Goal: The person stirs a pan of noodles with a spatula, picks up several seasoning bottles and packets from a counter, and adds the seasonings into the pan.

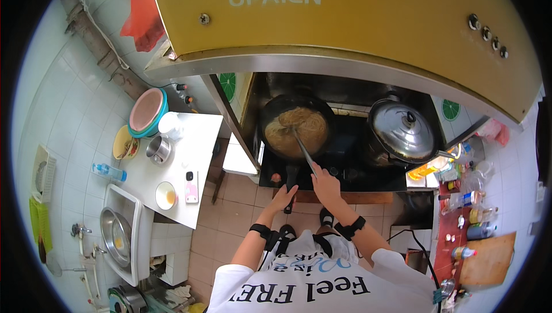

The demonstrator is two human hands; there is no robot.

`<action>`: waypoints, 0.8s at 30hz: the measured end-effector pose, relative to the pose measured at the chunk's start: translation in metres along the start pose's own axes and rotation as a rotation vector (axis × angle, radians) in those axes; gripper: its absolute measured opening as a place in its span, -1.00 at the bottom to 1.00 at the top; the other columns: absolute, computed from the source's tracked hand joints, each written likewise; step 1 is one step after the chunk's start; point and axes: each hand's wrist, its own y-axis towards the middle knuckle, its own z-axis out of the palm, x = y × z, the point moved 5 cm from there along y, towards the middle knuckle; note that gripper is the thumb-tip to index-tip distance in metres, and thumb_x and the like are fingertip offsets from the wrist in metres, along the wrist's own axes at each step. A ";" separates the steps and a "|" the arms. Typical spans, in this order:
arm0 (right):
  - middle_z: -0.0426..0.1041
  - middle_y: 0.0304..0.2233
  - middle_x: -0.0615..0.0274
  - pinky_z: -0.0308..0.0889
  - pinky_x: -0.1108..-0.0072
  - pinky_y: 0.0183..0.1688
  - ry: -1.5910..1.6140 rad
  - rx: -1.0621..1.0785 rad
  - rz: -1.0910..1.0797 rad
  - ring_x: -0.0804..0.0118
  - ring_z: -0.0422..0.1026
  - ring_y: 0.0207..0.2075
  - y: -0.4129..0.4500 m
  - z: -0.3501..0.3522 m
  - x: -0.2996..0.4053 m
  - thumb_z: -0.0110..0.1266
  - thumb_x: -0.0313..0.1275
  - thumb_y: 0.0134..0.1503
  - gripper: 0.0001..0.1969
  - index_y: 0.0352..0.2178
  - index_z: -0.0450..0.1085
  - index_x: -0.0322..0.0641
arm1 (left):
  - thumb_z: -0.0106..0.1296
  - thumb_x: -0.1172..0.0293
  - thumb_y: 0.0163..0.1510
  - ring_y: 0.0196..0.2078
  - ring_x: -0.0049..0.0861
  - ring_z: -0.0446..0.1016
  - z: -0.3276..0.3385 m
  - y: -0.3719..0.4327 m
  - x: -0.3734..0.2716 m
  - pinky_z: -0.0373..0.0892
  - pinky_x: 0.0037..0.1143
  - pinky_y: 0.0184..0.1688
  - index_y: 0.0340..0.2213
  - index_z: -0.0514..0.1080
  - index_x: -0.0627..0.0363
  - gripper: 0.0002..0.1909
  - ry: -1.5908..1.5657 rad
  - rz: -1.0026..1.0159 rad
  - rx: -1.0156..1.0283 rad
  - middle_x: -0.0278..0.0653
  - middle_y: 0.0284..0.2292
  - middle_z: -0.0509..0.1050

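Observation:
A dark wok (297, 126) sits on the left side of the black gas stove (345, 140), with noodles (310, 123) in brownish broth inside it. My left hand (283, 198) grips the wok's black handle (292, 177), which points towards me. In my right hand (326, 183) is a long metal utensil (305, 151); its far end dips into the noodles, so its head is hidden. To the right on the stove stands a second dark pan (379, 149) under a domed metal lid (403, 125).
A range hood (345, 20) overhangs the stove. At left, a white table (189, 140) bears a phone (192, 187), a cup (166, 195), a metal pot (159, 150) and basins (148, 112). Beyond it is a sink (137, 244). Bottles (481, 216) and a cutting board (487, 259) line the right counter.

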 end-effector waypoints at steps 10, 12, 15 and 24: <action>0.42 -0.49 0.09 0.34 0.37 -0.43 0.172 -0.029 0.084 0.04 0.42 -0.47 -0.046 -0.073 -0.015 0.01 -0.34 -0.04 -0.67 -0.17 0.28 -0.02 | -0.15 0.15 0.10 -0.72 -0.59 0.30 0.000 0.003 -0.004 0.26 -0.57 -0.67 -0.46 0.16 0.19 -0.68 0.014 0.022 0.006 -0.30 -0.68 0.30; 0.42 -0.48 0.10 0.34 0.37 -0.41 0.168 -0.048 0.086 0.04 0.41 -0.45 -0.043 -0.094 -0.015 0.01 -0.35 -0.04 -0.68 -0.19 0.29 -0.03 | -0.15 0.15 0.10 -0.72 -0.59 0.30 0.000 0.005 -0.001 0.27 -0.57 -0.67 -0.46 0.16 0.19 -0.68 0.000 0.024 0.013 -0.30 -0.68 0.30; 0.42 -0.46 0.08 0.32 0.38 -0.37 0.191 -0.105 0.077 0.03 0.40 -0.41 -0.033 -0.124 -0.018 0.02 -0.36 -0.05 -0.71 -0.23 0.33 -0.10 | -0.15 0.16 0.10 -0.72 -0.58 0.30 0.001 0.009 0.005 0.27 -0.56 -0.67 -0.44 0.15 0.19 -0.69 -0.023 0.026 0.011 -0.30 -0.69 0.29; 0.39 -0.47 0.04 0.31 0.38 -0.41 0.142 -0.304 -0.051 0.01 0.38 -0.44 0.027 -0.129 -0.026 -0.04 -0.38 0.01 -0.73 -0.22 0.33 -0.20 | -0.16 0.17 0.10 -0.73 -0.56 0.30 -0.002 0.012 0.007 0.27 -0.56 -0.66 -0.40 0.16 0.26 -0.67 -0.051 0.068 0.025 -0.28 -0.71 0.29</action>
